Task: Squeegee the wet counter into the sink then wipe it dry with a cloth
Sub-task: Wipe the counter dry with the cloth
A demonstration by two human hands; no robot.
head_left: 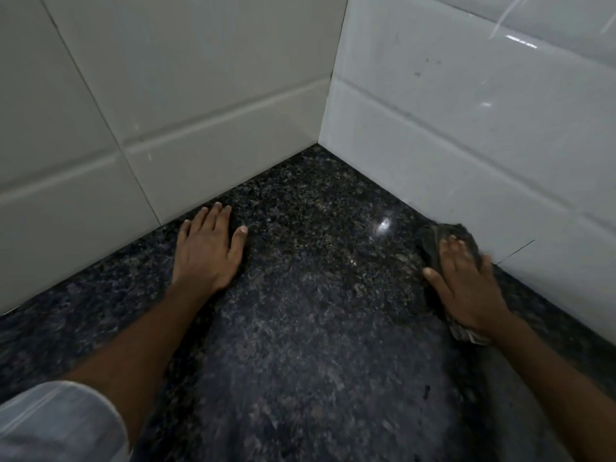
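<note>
We pressed our right hand (466, 278), fingers spread flat, on the dark cloth (443, 235) at the table's (316, 328) right edge, against the tiled wall (466, 128). Our left hand (206, 248) lay open, palm down, fingers straight, near the corner.

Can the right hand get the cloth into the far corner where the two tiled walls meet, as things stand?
Probably yes. The right hand presses the cloth flat on the counter beside the right wall. Nothing lies on the granite between it and the corner; the left hand rests well aside.
</note>
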